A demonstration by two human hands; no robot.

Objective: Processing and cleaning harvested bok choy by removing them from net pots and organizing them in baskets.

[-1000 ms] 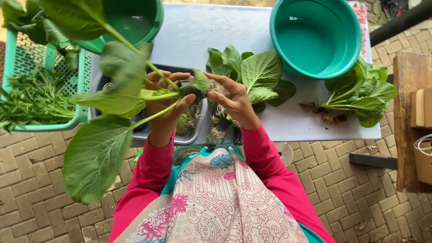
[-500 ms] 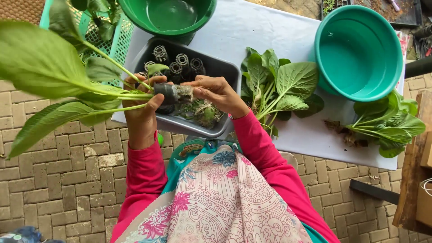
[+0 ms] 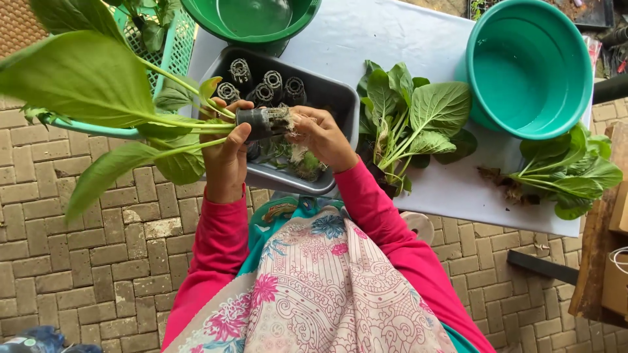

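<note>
My left hand (image 3: 226, 153) grips a leafy green plant (image 3: 85, 85) by its base, where a small black net pot (image 3: 256, 123) sits; the big leaves stretch out to the left. At the root end of that pot my right hand (image 3: 320, 134) pinches the pale roots (image 3: 288, 121). Both hands hover over a grey tray (image 3: 337, 98) holding several empty black net pots (image 3: 261, 88) and plant scraps.
A white sheet (image 3: 392, 33) covers the table. On it lie two bunches of leafy greens (image 3: 412, 117) (image 3: 566, 173), a teal basin (image 3: 533, 65), a green basin (image 3: 252, 19) and a teal crate (image 3: 173, 46). Brick paving (image 3: 98, 261) lies below; wooden pieces (image 3: 605, 261) stand at the right.
The view has shifted left and the plant now lies more level. My right hand has moved from the pot's side to its root end.
</note>
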